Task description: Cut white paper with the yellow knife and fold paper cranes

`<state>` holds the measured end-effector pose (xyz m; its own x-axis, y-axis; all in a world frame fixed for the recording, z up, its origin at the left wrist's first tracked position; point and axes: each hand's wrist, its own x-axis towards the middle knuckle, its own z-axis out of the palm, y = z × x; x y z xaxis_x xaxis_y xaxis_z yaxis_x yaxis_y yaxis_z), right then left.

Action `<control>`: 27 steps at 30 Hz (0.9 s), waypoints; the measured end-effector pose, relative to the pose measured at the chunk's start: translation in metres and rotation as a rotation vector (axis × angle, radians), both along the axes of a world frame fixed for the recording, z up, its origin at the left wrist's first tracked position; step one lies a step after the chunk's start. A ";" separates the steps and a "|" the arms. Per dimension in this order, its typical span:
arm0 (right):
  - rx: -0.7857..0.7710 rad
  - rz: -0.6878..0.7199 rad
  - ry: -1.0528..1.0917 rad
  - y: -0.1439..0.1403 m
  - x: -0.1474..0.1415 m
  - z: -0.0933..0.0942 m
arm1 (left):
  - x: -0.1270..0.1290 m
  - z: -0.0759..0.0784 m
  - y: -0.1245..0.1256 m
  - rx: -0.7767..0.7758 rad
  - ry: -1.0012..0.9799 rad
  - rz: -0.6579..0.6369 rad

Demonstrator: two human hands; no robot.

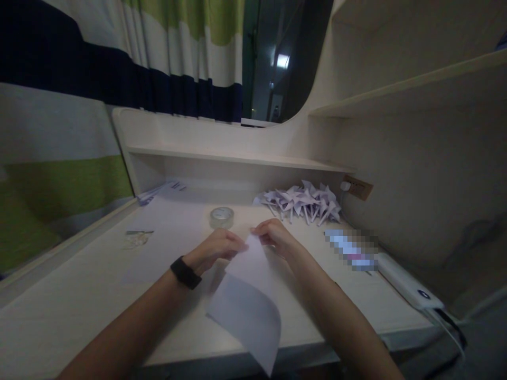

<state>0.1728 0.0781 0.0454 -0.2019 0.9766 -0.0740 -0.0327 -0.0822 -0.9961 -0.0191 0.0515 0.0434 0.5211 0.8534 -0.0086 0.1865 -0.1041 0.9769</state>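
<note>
Right now we pinch the far edge of a sheet of paper (249, 295) with both hands: our left hand (217, 249) closes on it from one side, our right hand (277, 237) from the other, fingertips almost meeting over the top corner. The sheet curves up off the desk (79, 311) and its near end hangs past the front edge toward us. To handle it well, we judge that we should keep the two pinches level and even, so the paper bends smoothly rather than creasing askew, and lay it flat before pressing any fold. Just beyond our fingers sits a roll of clear tape (221, 216), near enough to be nudged if we push forward. Farther beyond and to the right lies a heap of folded paper pinwheels (303, 203), well apart from the grip. To the right of our right wrist lies a blurred flat item, and beside it a white power bank (407, 287) with a cable. Far left beyond the grip rests a small stack of sheets (158, 191).
</note>
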 end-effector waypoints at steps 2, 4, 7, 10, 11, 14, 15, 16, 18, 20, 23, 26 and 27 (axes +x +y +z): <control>-0.022 -0.100 0.039 0.002 -0.004 -0.002 | 0.001 0.001 -0.002 0.013 -0.003 -0.030; -0.022 -0.189 0.072 0.006 -0.003 -0.002 | 0.002 0.001 -0.004 0.029 0.008 -0.069; 0.022 -0.304 0.107 0.012 0.004 0.000 | 0.002 -0.001 -0.003 0.051 0.024 -0.126; 0.036 -0.293 0.106 0.012 0.012 0.003 | 0.001 -0.003 -0.001 0.066 -0.012 -0.118; 0.028 -0.246 0.100 0.010 0.013 0.004 | 0.000 -0.004 -0.001 0.060 -0.028 -0.109; 0.003 -0.006 0.090 0.005 0.014 0.007 | -0.002 -0.003 -0.001 0.047 -0.042 -0.054; 0.000 0.071 0.081 0.004 0.013 0.007 | -0.002 -0.002 -0.001 0.048 -0.038 -0.033; 0.001 0.123 0.067 0.003 0.012 0.008 | -0.002 -0.001 -0.001 0.051 -0.031 -0.017; 0.014 0.121 0.030 0.002 0.010 0.008 | 0.000 0.001 -0.002 0.055 -0.020 -0.002; 0.040 0.044 0.015 0.001 0.006 0.006 | 0.001 0.003 -0.004 0.058 -0.015 0.002; 0.066 -0.082 0.062 0.001 -0.001 0.004 | 0.003 0.005 -0.005 0.075 -0.013 0.005; 0.080 -0.230 0.148 0.003 -0.001 0.003 | 0.003 0.004 -0.004 0.083 -0.016 0.005; 0.085 -0.272 0.167 0.003 0.000 0.004 | 0.003 0.003 -0.003 0.083 -0.019 0.013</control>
